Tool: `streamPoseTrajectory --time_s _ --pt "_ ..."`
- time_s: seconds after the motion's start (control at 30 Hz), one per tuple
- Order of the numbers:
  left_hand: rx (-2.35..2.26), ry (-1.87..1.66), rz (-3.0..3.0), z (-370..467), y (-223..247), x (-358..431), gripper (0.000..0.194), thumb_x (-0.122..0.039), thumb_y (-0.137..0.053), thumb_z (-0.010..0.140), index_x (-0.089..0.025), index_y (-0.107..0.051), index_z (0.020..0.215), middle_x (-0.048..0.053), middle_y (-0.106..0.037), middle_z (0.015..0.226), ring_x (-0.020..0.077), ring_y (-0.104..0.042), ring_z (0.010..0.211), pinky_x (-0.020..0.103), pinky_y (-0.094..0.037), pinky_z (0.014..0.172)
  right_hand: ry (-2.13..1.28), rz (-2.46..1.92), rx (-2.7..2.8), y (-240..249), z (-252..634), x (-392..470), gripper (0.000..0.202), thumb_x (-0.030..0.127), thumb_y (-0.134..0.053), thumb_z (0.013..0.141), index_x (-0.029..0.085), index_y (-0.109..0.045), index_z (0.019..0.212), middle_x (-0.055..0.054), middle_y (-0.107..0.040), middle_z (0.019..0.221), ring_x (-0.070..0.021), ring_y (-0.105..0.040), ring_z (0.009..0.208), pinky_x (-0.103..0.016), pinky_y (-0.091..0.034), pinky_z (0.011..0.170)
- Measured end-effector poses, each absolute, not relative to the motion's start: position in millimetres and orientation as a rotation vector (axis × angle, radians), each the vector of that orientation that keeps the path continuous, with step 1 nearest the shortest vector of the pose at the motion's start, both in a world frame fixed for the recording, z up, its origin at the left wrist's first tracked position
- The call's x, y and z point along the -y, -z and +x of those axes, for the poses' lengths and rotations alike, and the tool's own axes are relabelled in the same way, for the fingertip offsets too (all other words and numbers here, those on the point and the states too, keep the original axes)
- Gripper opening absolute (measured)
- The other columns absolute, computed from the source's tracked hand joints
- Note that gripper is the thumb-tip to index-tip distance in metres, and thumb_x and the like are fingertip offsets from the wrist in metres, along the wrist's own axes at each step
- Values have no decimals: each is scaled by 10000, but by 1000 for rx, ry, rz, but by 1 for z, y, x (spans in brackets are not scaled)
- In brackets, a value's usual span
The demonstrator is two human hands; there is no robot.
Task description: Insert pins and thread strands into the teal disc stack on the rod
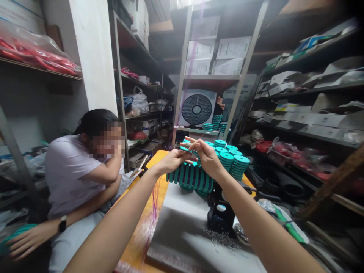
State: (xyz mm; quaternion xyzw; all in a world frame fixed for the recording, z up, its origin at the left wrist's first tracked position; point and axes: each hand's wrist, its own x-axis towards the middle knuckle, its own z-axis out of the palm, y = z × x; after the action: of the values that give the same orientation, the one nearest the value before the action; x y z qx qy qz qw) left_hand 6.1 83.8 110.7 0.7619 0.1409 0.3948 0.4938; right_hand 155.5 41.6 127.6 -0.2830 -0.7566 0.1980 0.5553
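Yellow desk (161, 189) among storeroom shelves. Left hand (174, 160) and right hand (205, 152) close together, fingers bunched; thing held, if any, cannot tell. Teal spools (226, 157) stacked just beyond; stray forearm knock could topple them.

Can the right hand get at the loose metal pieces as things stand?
Probably yes: the metal pieces lie uncovered in front of the black device, though the right hand must draw back.
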Motion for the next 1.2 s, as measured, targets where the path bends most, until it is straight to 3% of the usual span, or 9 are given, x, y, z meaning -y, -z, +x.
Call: streamPoseTrajectory --time_s 0.4,0.67,0.73,0.8,0.93,1.07,1.2 --pt "-762 -746 2569 9 -118 -92 341 -390 -455 903 -218 -729 1013 61 -722 1065 228 -635 975 313 -465 875 -522 -651 1787 -127 154 -48 438 624 -385 891 223 -537 804 -91 -602 1283 -224 -627 1102 -439 -501 944" --pt "-760 -810 2496 10 -114 -90 326 -362 -459 896 -213 -717 1027 47 -732 1039 206 -649 932 282 -475 831 -497 -630 1805 -128 154 -50 376 553 -379 931 234 -530 802 -56 -718 1035 -200 -513 1252 -423 -406 1049" --pt "-718 -826 2453 10 -113 -91 321 -351 -451 899 -200 -713 1007 48 -733 1020 203 -649 925 284 -477 833 -488 -642 1816 -130 154 -48 356 538 -392 933 230 -561 872 -59 -704 1085 -198 -515 1247 -418 -380 1068" --pt "-714 -865 2410 10 -111 -93 323 -365 -453 898 -186 -702 1000 60 -731 1003 213 -647 927 297 -480 834 -475 -663 1841 -132 154 -45 359 534 -446 912 232 -568 1064 -73 -645 1222 -209 -520 1239 -420 -380 1064" --pt "-623 -900 2287 10 -110 -93 332 -394 -439 903 -164 -676 941 71 -723 981 205 -649 932 298 -482 853 -297 -656 1868 -137 163 -34 704 583 -556 826 266 -321 1409 -98 -442 1451 -231 -411 1334 -425 -345 1083" --pt "-524 -895 2242 9 -112 -90 355 -416 -429 908 -155 -660 844 74 -716 925 182 -649 888 291 -478 864 -231 -744 1848 -129 182 -17 792 651 -493 820 303 -203 1469 -77 -332 1520 -240 -344 1374 -449 -332 1085" --pt "-530 -911 2213 11 -112 -89 332 -396 -436 908 -152 -646 828 75 -709 905 182 -654 876 306 -484 860 -410 -767 1803 -111 201 -3 630 537 -412 894 319 -246 1461 -47 -342 1517 -237 -385 1350 -448 -377 1054"
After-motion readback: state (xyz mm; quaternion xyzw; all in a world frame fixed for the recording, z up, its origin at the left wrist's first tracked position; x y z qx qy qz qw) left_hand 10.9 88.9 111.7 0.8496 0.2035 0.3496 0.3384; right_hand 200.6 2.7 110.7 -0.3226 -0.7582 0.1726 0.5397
